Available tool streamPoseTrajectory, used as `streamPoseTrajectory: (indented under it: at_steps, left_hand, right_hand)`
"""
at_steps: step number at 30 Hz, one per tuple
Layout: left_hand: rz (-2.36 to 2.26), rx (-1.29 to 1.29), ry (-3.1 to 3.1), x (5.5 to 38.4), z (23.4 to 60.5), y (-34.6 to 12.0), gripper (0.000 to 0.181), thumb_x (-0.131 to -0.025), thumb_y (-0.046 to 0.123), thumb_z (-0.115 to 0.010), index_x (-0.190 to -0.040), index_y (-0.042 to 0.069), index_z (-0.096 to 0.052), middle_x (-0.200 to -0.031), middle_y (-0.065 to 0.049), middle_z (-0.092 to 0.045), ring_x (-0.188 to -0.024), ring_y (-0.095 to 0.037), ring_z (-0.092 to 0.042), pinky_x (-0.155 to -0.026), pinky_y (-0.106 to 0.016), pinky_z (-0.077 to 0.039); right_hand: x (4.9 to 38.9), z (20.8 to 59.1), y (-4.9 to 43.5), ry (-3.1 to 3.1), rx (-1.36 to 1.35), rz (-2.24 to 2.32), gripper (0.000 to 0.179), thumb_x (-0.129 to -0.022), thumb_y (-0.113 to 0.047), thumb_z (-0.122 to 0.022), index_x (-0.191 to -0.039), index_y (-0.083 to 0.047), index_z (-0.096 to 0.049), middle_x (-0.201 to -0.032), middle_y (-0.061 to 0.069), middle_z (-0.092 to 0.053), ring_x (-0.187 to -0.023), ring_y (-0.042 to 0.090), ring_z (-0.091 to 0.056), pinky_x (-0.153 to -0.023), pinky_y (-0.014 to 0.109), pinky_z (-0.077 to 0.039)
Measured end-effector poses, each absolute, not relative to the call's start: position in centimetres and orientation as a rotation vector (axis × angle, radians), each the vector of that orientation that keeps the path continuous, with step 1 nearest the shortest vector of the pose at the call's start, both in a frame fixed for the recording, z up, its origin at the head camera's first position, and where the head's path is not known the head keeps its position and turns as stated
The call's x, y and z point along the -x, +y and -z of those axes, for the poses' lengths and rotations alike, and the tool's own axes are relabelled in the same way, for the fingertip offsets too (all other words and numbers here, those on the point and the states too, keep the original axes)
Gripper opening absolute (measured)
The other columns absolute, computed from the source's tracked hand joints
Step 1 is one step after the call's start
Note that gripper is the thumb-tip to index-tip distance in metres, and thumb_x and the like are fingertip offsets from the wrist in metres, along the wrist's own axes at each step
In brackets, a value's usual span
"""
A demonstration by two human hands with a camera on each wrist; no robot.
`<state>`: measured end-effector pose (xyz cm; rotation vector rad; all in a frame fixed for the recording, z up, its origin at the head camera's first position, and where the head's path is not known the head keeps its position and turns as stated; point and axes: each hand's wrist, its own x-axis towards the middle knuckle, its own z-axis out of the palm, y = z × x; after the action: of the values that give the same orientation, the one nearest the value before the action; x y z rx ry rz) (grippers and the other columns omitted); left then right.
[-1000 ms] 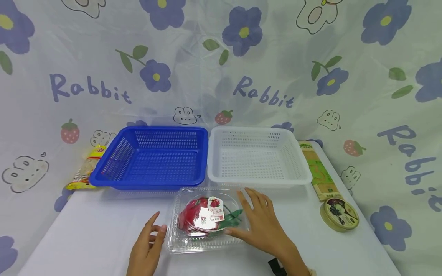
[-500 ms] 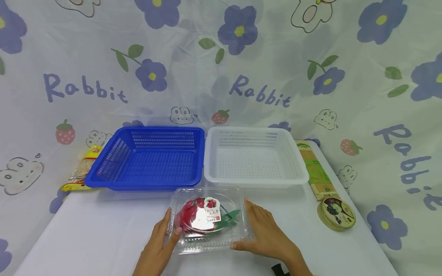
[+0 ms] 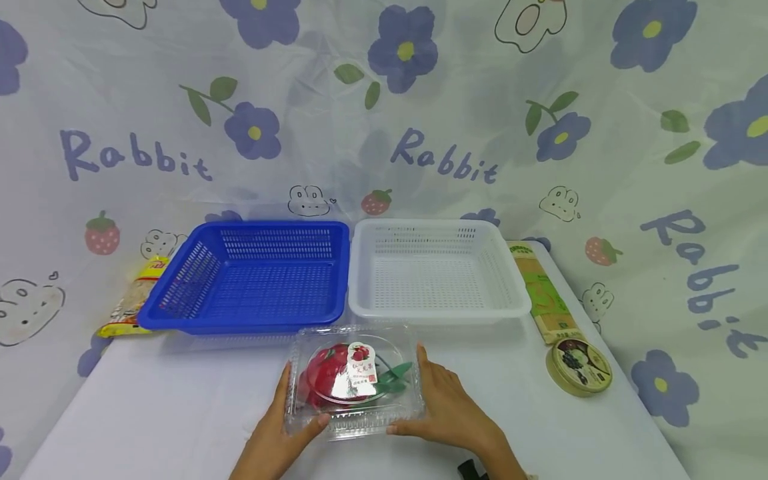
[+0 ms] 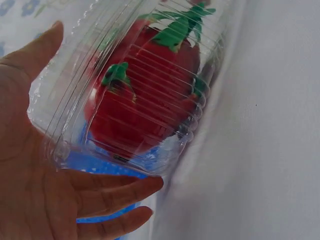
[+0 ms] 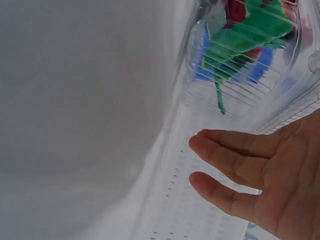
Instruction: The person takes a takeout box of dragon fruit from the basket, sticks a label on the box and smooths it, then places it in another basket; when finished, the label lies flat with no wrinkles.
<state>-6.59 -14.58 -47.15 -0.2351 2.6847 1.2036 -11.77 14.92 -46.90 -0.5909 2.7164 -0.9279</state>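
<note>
In the head view, a clear plastic clamshell box (image 3: 378, 423) lies at the front middle of the white table. Inside it are a glossy red, round fruit-like thing (image 3: 327, 373) and green leafy pieces (image 3: 393, 380). A white label (image 3: 362, 377) with red print sits on the lid. My left hand (image 3: 279, 427) is against the box's left side, thumb at its near corner. On the opposite side, my right hand (image 3: 447, 413) has its thumb at the near right corner. Both wrist views show the left fingers (image 4: 115, 192) and right fingers (image 5: 230, 150) fairly straight beside the box.
Behind the box stand a blue basket (image 3: 240, 327) and a white basket (image 3: 441, 312), side by side. A yellow food packet (image 3: 132, 300) lies left of them. On the right are a green and tan pack (image 3: 546, 293) and a round tin (image 3: 579, 367).
My left hand has come in from the left to the box's side. The right hand has shifted from over the lid's right edge down to the right side. The head view has swung slightly right.
</note>
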Motion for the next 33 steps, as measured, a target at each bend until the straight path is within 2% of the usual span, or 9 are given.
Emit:
streamPoseTrajectory:
  at_steps: [5,9,11,15,22,27,33]
  left_hand:
    - [-1.275,0.184,2.668,6.60,47.41,-14.67,0.130,-0.072,0.054,-0.083,-0.160,0.026,0.009,-0.154,-0.030,-0.035,-0.126,-0.058,-0.047,-0.089,-0.070,-0.048]
    - [-1.295,0.170,2.668,6.63,47.35,-14.69,0.133,-0.069,0.050,-0.086,-0.160,0.026,0.008,-0.152,-0.031,-0.037,-0.127,-0.057,-0.048,-0.091,-0.069,-0.047]
    - [-1.315,0.169,2.668,6.61,47.33,-14.66,0.133,-0.069,0.049,-0.087,-0.160,0.026,0.007,-0.151,-0.031,-0.038,-0.126,-0.057,-0.048,-0.092,-0.069,-0.047]
    - [-1.367,0.156,2.670,6.60,47.36,-14.56,0.132,-0.068,0.047,-0.088,-0.160,0.027,0.005,-0.150,-0.031,-0.040,-0.126,-0.057,-0.049,-0.093,-0.069,-0.046]
    - [-1.400,0.145,2.686,6.39,47.29,-14.53,0.131,-0.068,0.047,-0.088,-0.160,0.027,0.003,-0.149,-0.032,-0.041,-0.127,-0.057,-0.048,-0.094,-0.069,-0.046]
    - [-1.399,0.140,2.700,6.06,47.17,-14.63,0.131,-0.067,0.046,-0.088,-0.161,0.024,0.000,-0.146,-0.034,-0.043,-0.125,-0.057,-0.049,-0.094,-0.069,-0.046]
    - [-1.419,0.122,2.713,5.65,47.10,-14.65,0.129,-0.068,0.043,-0.089,-0.161,0.023,-0.003,-0.144,-0.033,-0.046,-0.122,-0.053,-0.054,-0.093,-0.067,-0.048]
  right_hand:
    - [11.81,47.02,14.85,2.646,0.607,1.001,0.139,-0.069,-0.068,-0.078,-0.158,-0.003,0.006,-0.150,0.025,-0.042,-0.133,0.041,-0.046,-0.106,0.064,-0.038]
    - [11.76,47.18,14.79,2.599,0.608,1.055,0.140,-0.070,-0.063,-0.081,-0.158,-0.006,0.012,-0.143,0.022,-0.050,-0.122,0.038,-0.055,-0.097,0.062,-0.047]
    - [11.71,47.28,14.79,2.573,0.608,1.086,0.140,-0.071,-0.061,-0.082,-0.157,-0.007,0.014,-0.143,0.022,-0.050,-0.120,0.036,-0.056,-0.096,0.062,-0.048]
    - [11.68,47.50,14.89,2.523,0.634,1.168,0.139,-0.072,-0.058,-0.082,-0.157,-0.009,0.017,-0.151,0.019,-0.043,-0.126,0.034,-0.054,-0.100,0.061,-0.046]
    - [11.60,47.52,14.96,2.472,0.672,1.235,0.138,-0.074,-0.053,-0.083,-0.156,-0.016,0.022,-0.162,0.017,-0.024,-0.141,0.034,-0.040,-0.108,0.061,-0.038]
    - [11.26,47.36,14.93,2.473,0.654,1.204,0.138,-0.075,-0.053,-0.082,-0.155,-0.019,0.024,-0.164,0.021,-0.015,-0.144,0.037,-0.034,-0.108,0.061,-0.038]
    - [10.86,46.95,14.82,2.475,0.631,1.194,0.137,-0.075,-0.054,-0.082,-0.156,-0.017,0.021,-0.164,0.022,-0.012,-0.143,0.040,-0.036,-0.106,0.062,-0.040]
